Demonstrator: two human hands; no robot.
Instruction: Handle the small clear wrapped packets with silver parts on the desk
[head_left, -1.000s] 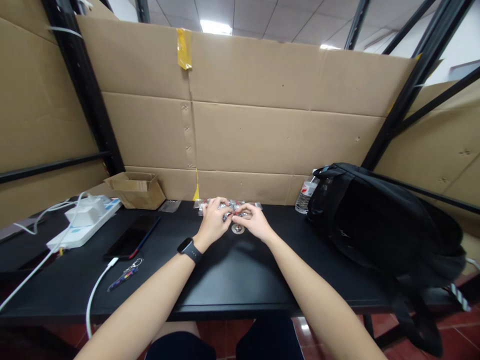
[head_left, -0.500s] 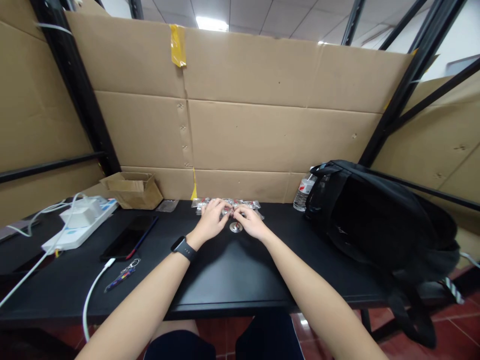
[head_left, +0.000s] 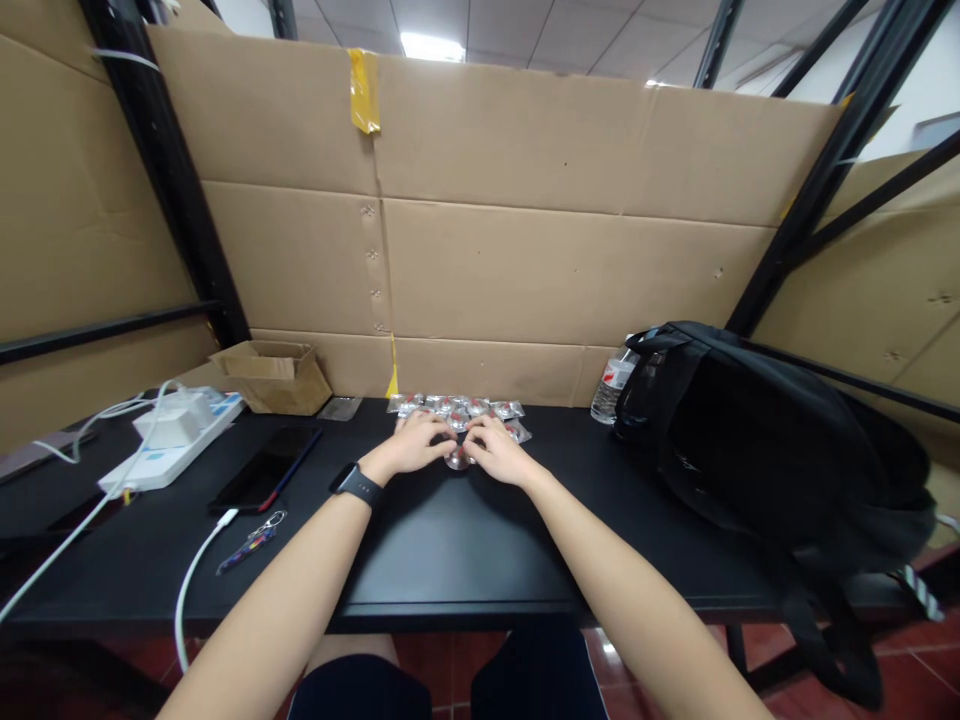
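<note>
On our left, we see a white power strip (head_left: 139, 468) on the black counter (head_left: 465, 560), then a key ring (head_left: 253, 542), a dark phone (head_left: 264, 470) and an opened cardboard box (head_left: 289, 385). Our left hand (head_left: 420, 441), its grip curled inward, is just beside a shiny round piece (head_left: 456, 459), which lies between our hands in front of the silvery packets (head_left: 478, 406). Our right hand (head_left: 495, 448) curls in from the other side; we cannot tell whether either grip pinches anything. Farther right, a water bottle (head_left: 609, 392) stands beside a black backpack (head_left: 780, 460).
</note>
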